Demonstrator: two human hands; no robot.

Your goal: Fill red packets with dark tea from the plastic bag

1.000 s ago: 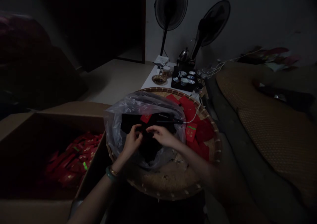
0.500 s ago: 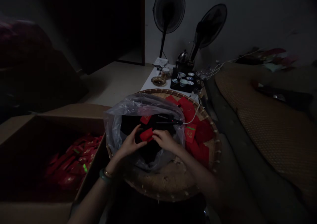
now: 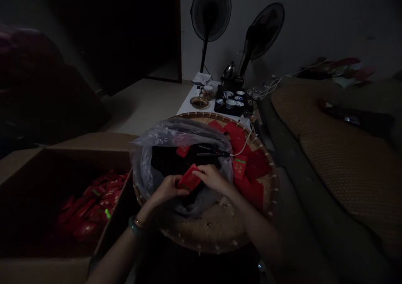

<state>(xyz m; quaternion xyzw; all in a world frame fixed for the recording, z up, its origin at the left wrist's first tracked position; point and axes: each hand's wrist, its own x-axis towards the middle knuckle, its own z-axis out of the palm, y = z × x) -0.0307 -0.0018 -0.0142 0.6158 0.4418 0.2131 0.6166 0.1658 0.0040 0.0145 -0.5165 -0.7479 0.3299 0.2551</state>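
A dim room opens out from a dark doorway at upper left to a pale wall at upper right, where two black standing fans (image 3: 210,12) (image 3: 262,31) rise behind a white worktop (image 3: 188,105). On that worktop, a black tea tray (image 3: 226,110) carries small blue-and-white teacups (image 3: 230,103) beside a metal kettle (image 3: 229,71). A woven mat (image 3: 339,158) fills the right of the frame. At lower left stands an open cardboard box (image 3: 28,158), with a heap of red packets (image 3: 91,204) inside. At lower centre lies a round bamboo tray (image 3: 201,234) holding more loose red packets (image 3: 256,165), so a good number sit in the box and others lie outside it; how many remain in the clear plastic bag (image 3: 143,171) on the tray cannot be told, as its dark contents are hard to make out. A black corded tool (image 3: 212,152) lies across the bag's mouth, its white cable (image 3: 243,146) running upward. Over the bag, the left hand (image 3: 168,190) grips one end of a red packet (image 3: 189,177) between thumb and fingers, and the right hand (image 3: 212,177) rests its fingertips on the packet's other end, loosely curled rather than clenched. A bangle (image 3: 134,226) and a thin gold bracelet (image 3: 139,222) circle the left wrist.
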